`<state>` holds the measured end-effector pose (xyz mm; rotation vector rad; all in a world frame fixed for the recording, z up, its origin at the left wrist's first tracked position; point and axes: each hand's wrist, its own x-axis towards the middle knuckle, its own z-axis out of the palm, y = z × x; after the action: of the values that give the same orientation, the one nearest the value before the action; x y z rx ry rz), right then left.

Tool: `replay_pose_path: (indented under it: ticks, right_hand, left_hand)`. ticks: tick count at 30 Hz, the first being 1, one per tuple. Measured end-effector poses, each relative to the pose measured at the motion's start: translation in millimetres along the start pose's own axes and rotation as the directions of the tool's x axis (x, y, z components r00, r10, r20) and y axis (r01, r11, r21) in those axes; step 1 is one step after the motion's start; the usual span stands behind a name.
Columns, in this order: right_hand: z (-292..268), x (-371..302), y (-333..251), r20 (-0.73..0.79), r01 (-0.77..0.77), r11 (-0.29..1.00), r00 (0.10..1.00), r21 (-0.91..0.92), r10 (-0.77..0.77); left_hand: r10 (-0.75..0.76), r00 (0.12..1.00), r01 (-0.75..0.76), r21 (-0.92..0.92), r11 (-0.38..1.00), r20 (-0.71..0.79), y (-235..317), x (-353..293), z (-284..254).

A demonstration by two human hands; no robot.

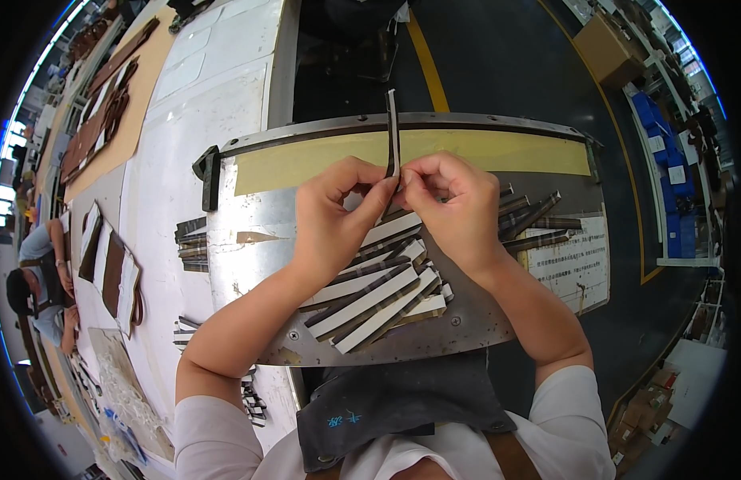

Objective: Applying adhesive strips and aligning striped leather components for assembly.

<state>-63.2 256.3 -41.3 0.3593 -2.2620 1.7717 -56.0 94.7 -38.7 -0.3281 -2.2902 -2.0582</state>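
Observation:
Both hands meet above a metal work plate [250,272]. My left hand [338,210] is closed, thumb and forefinger pinching a narrow dark strip with a pale face [393,132], which stands up away from me. My right hand [456,204] is closed at the strip's lower part, thumb against forefinger; its fingertips touch the strip there. Under and in front of my hands lies a loose pile of white-faced, dark-edged strips [378,300]. More dark strips [534,216] lie to the right of my right hand, partly over a printed sheet [578,264].
A yellow band [498,150] runs along the plate's far edge, with a dark clamp-like bracket [208,178] at its left corner. Strip bundles [192,244] lie left on the white table [162,192]. Further left, a person [42,280] works beside brown pieces. Shelves with blue bins [666,168] stand right.

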Motion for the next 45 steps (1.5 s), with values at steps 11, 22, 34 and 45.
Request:
replay_pose_path:
  ticks: [11, 22, 34, 45]
  right_hand:
    - [4.6, 0.2, 5.6, -0.024, 0.063, 0.997, 0.998, 0.052, -0.062]
    - [-2.1, 2.5, -1.8, 0.038, -0.033, 0.997, 0.999, 0.073, 0.030]
    - [-3.9, 2.5, -7.3, 0.138, -0.285, 0.903, 0.958, 0.321, 0.253]
    - [2.8, 1.6, 4.2, 0.018, -0.015, 0.998, 1.000, 0.067, 0.014]
  left_hand:
    - [0.387, 0.922, -0.355, 0.380, 0.854, -0.007, -4.4, 1.5, 1.6]
    - [0.252, 0.967, -0.256, 0.255, 0.932, 0.050, -2.4, 4.4, -5.4]
    - [-0.104, 0.994, 0.105, -0.159, 0.982, 0.009, -0.4, 4.9, -5.2]
    - [0.374, 0.927, -0.352, 0.374, 0.858, 0.014, -1.6, 2.4, -0.8]
